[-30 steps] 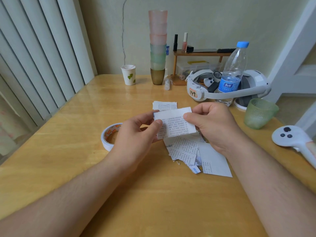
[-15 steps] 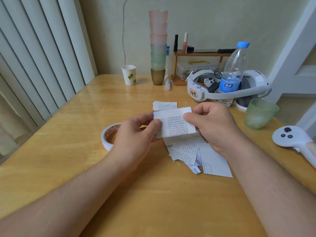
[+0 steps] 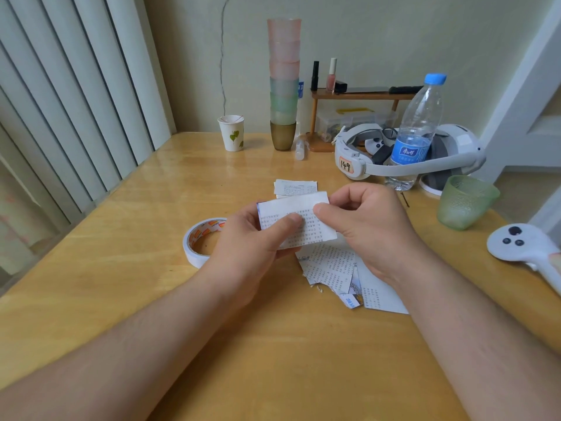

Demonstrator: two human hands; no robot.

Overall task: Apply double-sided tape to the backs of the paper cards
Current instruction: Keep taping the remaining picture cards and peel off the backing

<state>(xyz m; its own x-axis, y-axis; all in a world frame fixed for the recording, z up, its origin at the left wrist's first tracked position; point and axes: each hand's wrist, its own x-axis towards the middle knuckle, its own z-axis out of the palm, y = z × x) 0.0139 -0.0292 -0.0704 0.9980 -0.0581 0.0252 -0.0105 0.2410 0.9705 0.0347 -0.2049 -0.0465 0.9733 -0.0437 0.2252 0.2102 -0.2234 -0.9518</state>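
Observation:
Both hands hold one printed paper card (image 3: 291, 208) above the wooden table (image 3: 121, 284). My left hand (image 3: 255, 244) pinches its left part with the thumb on top. My right hand (image 3: 367, 226) pinches its right edge between thumb and fingers. A strip along the card's top edge looks plain white. A roll of white double-sided tape (image 3: 200, 241) lies flat on the table just left of my left hand. Under the hands lies a pile of several printed paper cards (image 3: 334, 268). One more card (image 3: 296, 187) lies flat just beyond the held one.
At the back stand a paper cup (image 3: 231, 132), a tall stack of plastic cups (image 3: 283, 83) and a small wooden shelf (image 3: 358, 95). To the right are a water bottle (image 3: 416, 132), a white headset (image 3: 425, 156), a green cup (image 3: 464, 202) and a white controller (image 3: 522, 244).
The held card has shifted slightly left and tilted, and my left thumb has slid further right across its printed face. My right hand stays on the right edge.

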